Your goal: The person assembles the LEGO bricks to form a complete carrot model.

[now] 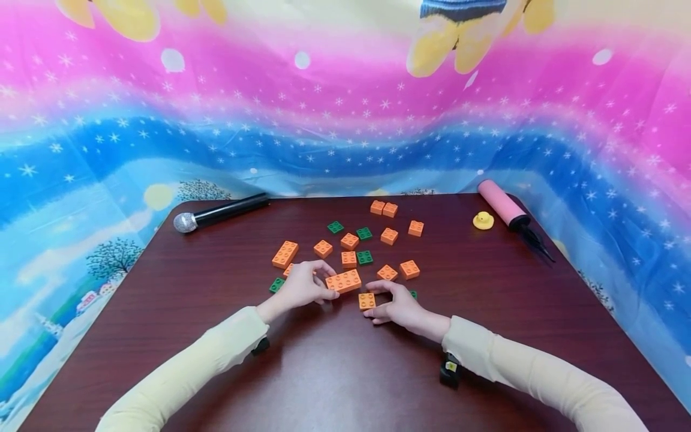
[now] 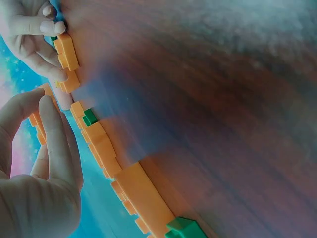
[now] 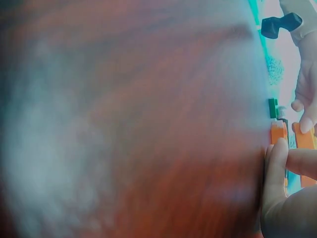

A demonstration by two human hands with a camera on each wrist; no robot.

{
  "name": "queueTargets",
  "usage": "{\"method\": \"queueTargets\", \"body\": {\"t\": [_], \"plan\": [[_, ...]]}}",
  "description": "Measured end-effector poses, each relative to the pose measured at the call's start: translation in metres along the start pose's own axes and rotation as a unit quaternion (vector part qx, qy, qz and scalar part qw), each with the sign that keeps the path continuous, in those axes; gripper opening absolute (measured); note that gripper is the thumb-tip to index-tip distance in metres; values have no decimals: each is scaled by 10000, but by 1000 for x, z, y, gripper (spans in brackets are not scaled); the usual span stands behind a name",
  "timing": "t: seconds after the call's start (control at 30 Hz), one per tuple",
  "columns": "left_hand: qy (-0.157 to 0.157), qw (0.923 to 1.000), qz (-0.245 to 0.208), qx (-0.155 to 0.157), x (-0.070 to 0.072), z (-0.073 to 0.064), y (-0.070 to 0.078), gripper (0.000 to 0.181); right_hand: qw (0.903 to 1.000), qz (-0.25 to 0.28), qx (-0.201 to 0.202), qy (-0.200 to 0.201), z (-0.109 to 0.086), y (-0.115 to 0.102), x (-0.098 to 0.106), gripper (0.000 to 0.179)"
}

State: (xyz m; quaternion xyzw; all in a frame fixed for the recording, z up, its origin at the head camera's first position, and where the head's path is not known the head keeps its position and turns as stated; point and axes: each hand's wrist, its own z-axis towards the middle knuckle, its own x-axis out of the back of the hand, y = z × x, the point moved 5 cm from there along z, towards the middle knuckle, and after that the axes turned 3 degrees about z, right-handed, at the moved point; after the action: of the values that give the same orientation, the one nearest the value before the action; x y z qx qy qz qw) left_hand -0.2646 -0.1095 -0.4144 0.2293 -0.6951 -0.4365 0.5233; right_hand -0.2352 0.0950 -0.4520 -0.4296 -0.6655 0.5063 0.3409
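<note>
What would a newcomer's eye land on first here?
Probably the bright pink and blue backdrop behind the dark table, filling the top of the head view. Next, mid-table, the left hand grips a long orange brick and the right hand is at a small orange brick. A yellow duck also stands out beside the pink pump at the far right.

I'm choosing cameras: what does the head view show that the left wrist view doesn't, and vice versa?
Only the head view: the microphone, yellow rubber duck and pink air pump.
Only the left wrist view: a low, edge-on look at the loose bricks.
Both: the left hand holding an eight-stud orange brick, the right hand, the table.
</note>
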Motion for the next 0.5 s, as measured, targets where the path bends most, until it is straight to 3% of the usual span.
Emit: {"method": "queueTargets", "body": {"t": [0.3, 0.5], "plan": [[-318, 9993, -102, -148, -7, -1, 3, 38, 9998, -182, 127, 12, -4, -5, 9, 65], [-423, 9987, -82, -265, -15, 1, 8, 37, 9984, -447, 352, 38, -9, -17, 19, 60]]}}
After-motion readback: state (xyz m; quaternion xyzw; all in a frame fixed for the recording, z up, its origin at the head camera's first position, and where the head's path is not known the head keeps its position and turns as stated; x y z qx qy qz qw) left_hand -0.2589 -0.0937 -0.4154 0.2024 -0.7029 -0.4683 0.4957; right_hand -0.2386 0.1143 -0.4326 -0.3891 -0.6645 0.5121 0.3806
